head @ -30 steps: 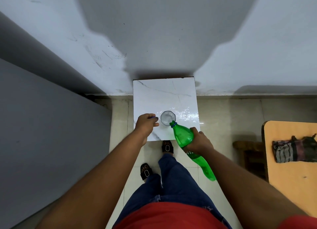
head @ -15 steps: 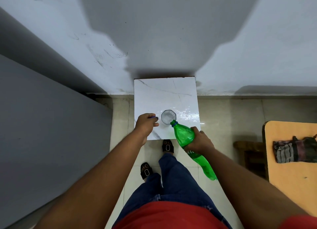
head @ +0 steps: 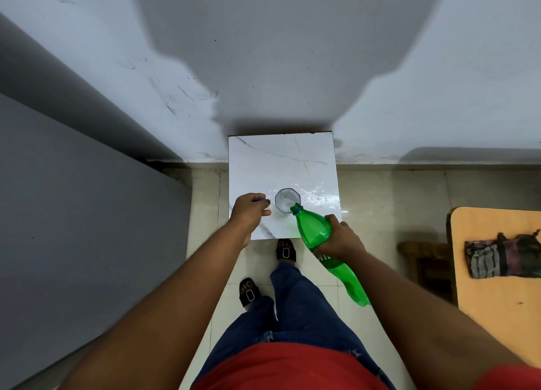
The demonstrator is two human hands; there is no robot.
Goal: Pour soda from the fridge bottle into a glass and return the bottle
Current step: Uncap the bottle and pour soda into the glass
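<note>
A clear faceted glass point(head: 287, 199) stands on a small white marble-top table point(head: 281, 161). My right hand point(head: 341, 240) grips a green plastic soda bottle point(head: 314, 233) around its middle. The bottle is tilted, its open neck resting over the glass's near rim. Whether liquid flows cannot be told. My left hand point(head: 250, 209) rests on the table just left of the glass, fingers closed around a small blue bottle cap point(head: 261, 199).
A grey fridge side point(head: 73, 228) fills the left. A white wall point(head: 263, 53) is behind the table. An orange table point(head: 497, 266) with a folded cloth point(head: 500, 256) and a wooden stool point(head: 424, 261) stand at right. My feet in black sandals stand on the tiled floor.
The bottle's neck has drifted slightly right along the glass's rim and its base has dropped a little. My left hand has stayed put.
</note>
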